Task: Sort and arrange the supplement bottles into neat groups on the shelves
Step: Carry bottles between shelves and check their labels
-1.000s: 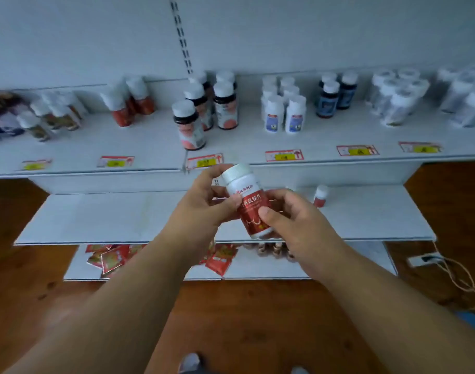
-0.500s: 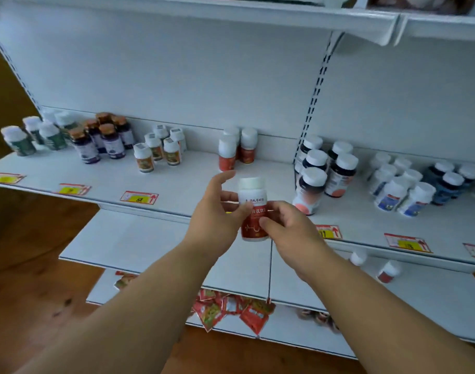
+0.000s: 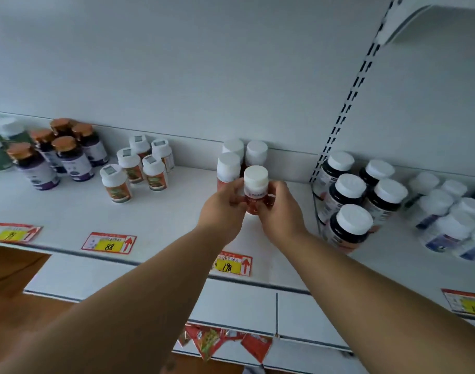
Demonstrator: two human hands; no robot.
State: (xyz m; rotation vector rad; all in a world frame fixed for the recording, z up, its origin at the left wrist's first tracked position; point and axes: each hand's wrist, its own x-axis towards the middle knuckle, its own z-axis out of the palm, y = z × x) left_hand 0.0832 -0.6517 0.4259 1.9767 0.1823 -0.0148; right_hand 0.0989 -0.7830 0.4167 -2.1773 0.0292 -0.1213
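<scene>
the left hand [image 3: 222,209] and the right hand [image 3: 281,211] both hold one red supplement bottle with a white cap [image 3: 255,189], fingers curled round its lower part from both sides. the bottle is upright over the white shelf [image 3: 177,217], just in front of three similar red bottles [image 3: 235,164] at the back wall. dark bottles with white caps [image 3: 349,206] stand to the right, orange-label bottles [image 3: 139,168] to the left.

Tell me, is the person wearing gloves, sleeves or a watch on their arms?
No. Both forearms are bare as far as the picture shows, with no sleeve in sight. The left hand and the right hand have no gloves, and no rings, watch or bracelet can be seen on them or on the wrists.
</scene>
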